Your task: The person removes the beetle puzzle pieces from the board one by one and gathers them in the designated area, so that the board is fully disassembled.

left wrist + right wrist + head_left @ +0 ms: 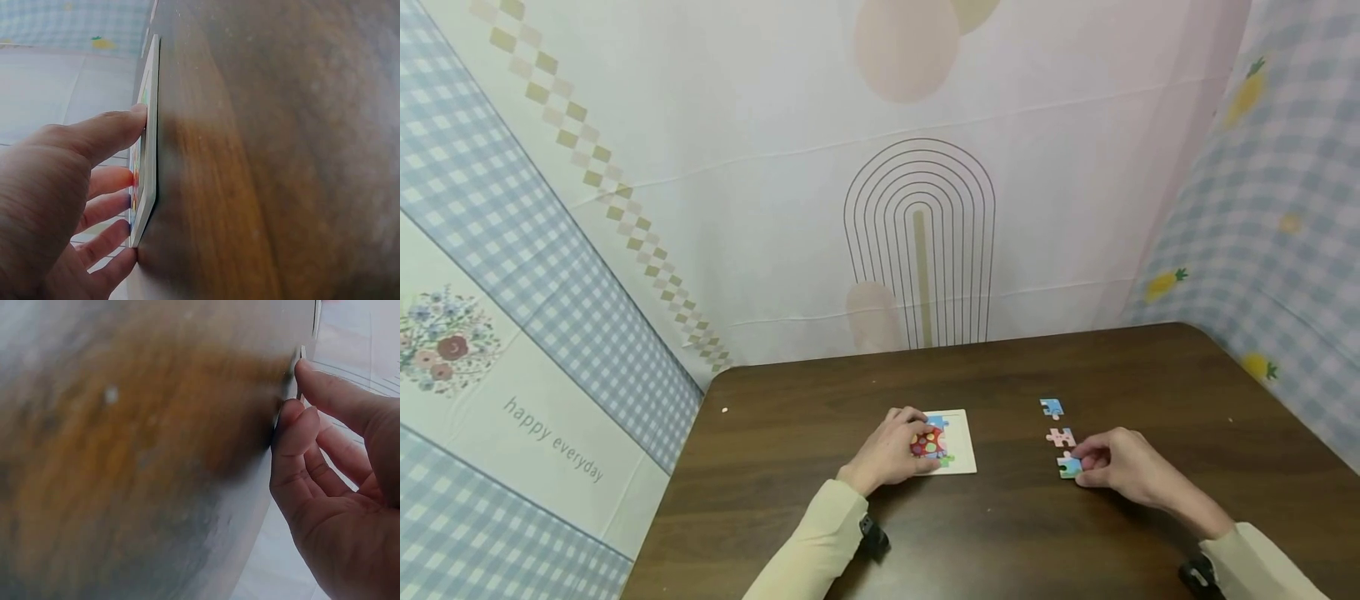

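Pinching the near puzzle piece is the right hand; the left hand rests spread fingers on the puzzle board.

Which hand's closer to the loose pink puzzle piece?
Right. The right hand is just right of the pink piece, fingers touching the blue-green piece below it; the left hand is farther left, on the puzzle board.

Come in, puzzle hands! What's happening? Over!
Left hand rests on puzzle board. Right hand pinches blue-green piece. Two loose pieces beyond. Nothing visible between piece and board.
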The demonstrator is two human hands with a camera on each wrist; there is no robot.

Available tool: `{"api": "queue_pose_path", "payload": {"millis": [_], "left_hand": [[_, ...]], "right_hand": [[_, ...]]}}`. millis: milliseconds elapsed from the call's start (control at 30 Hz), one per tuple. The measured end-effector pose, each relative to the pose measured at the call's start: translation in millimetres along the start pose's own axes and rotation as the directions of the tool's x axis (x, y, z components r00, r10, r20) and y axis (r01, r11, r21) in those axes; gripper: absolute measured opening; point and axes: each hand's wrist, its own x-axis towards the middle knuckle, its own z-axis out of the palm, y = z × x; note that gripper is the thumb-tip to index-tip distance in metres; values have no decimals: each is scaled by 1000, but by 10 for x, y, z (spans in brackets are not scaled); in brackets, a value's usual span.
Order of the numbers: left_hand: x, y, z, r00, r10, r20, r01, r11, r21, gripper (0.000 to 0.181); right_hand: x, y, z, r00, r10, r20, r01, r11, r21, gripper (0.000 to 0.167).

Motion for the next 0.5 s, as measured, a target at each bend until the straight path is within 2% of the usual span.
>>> {"api": "queue_pose_path", "payload": {"millis": [133,167,267,333,500], "left_hand": [[1,10,-12,1000,-11,5,11,1000,6,56],[-17,70,-65,999,-35,24,35,999,-4,54],[-18,70,-65,998,-51,30,52,999,-12,55],[-12,31,-25,999,-40,12,40,999,-12,55],[-35,28,-22,1000,-24,-12,24,999,-23,53]], "right_hand": [[-16,24,-11,1000,19,5,-19,1000,-2,25],[-19,30,-14,1000,22,5,-22,1000,-2,26],[-25,47,-20,1000,29,6,-29,1000,4,26],[-26,57,-24,1000,30,10,-30,1000,9,27],[-25,73,-34,999,28,23,-29,999,25,28]]}}
